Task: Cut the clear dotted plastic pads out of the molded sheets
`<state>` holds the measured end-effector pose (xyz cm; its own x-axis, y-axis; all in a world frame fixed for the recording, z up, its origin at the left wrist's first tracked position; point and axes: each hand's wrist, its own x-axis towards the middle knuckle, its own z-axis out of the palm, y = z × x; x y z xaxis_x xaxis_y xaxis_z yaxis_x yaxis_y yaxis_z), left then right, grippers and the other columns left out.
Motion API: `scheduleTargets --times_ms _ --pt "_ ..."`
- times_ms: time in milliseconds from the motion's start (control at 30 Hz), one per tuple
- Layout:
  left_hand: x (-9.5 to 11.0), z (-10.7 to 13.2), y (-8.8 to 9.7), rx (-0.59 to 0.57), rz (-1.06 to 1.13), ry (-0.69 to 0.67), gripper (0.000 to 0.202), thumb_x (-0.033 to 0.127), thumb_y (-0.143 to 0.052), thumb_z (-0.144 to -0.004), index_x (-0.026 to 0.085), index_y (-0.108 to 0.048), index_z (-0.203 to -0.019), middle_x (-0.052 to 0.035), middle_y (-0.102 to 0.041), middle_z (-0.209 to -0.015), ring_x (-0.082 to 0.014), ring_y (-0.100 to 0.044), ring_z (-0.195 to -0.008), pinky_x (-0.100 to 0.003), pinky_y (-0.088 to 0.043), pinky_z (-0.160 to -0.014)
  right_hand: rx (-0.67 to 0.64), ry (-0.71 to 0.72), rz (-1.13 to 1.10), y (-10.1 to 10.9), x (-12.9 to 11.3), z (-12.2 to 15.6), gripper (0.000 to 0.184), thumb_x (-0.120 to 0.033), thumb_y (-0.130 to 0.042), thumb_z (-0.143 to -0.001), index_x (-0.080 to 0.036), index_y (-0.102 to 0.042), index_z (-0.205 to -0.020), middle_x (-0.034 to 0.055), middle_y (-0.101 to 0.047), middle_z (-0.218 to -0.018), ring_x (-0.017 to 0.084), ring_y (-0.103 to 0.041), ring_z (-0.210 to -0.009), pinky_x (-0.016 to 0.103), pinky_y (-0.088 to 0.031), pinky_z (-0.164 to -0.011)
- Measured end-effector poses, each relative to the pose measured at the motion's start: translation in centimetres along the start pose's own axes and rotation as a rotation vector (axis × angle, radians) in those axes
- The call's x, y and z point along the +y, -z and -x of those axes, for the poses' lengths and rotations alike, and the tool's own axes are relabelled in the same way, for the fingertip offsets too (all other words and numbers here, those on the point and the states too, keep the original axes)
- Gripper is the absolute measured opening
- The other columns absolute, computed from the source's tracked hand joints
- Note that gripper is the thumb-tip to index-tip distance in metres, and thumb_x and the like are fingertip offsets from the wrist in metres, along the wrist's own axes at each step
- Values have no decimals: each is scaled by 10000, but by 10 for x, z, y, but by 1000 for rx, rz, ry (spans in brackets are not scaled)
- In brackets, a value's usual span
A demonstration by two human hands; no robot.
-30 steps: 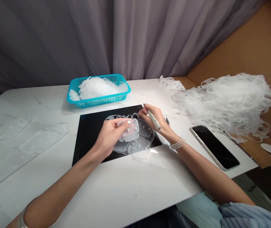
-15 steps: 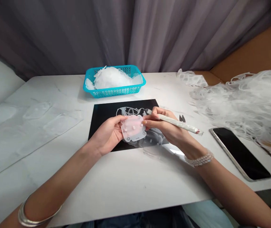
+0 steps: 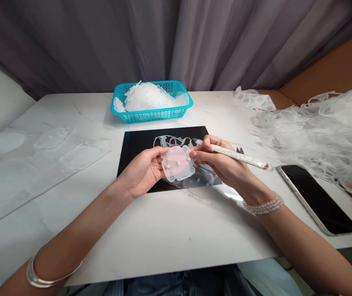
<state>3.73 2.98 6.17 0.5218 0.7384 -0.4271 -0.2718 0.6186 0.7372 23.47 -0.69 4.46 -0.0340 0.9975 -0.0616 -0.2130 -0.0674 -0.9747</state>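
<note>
My left hand pinches the left edge of a translucent, rounded-square silicone-like piece, with small raised nubs and rings at its corners. The fingers behind show through it as pink. My right hand grips a white-wrapped, pen-shaped tool with a reddish rear end, its front end pointing up and left beyond the piece. Fingertips of this hand also touch the piece's right edge. Beneath both hands lies a black mat, with clear, thin looping scraps and other see-through pieces on it.
A blue basket filled with white translucent pieces stands at the back. Clear sheets spread over the left side. At right are a heap of stringy scraps, a phone and small dark tips behind my right hand.
The piece has turned slightly counterclockwise between my hands, both of which keep their hold. The whole view has shifted a little. Otherwise the things on the table stay as they were.
</note>
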Motion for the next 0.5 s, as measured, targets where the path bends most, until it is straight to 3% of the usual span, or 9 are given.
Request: scheduleTargets --times_ms 367,500 --pt "-1 0 0 24 -2 24 297 162 -499 -902 16 -712 -1050 -206 -749 -1031 -286 -722 -1006 -414 -588 -915 15 27 8 3 -1 -1 410 -199 -805 -751 -224 -399 -699 -8 -681 -740 126 -598 -620 267 -466 -585" --pt "-2 -2 2 11 25 33 284 159 -510 -899 29 -704 -1060 -212 -740 -1089 -287 -714 -1045 -434 -560 -977 59 44 43 7 -5 0 427 -230 -819 -739 -226 -394 -695 11 -699 -785 134 -607 -631 277 -486 -594"
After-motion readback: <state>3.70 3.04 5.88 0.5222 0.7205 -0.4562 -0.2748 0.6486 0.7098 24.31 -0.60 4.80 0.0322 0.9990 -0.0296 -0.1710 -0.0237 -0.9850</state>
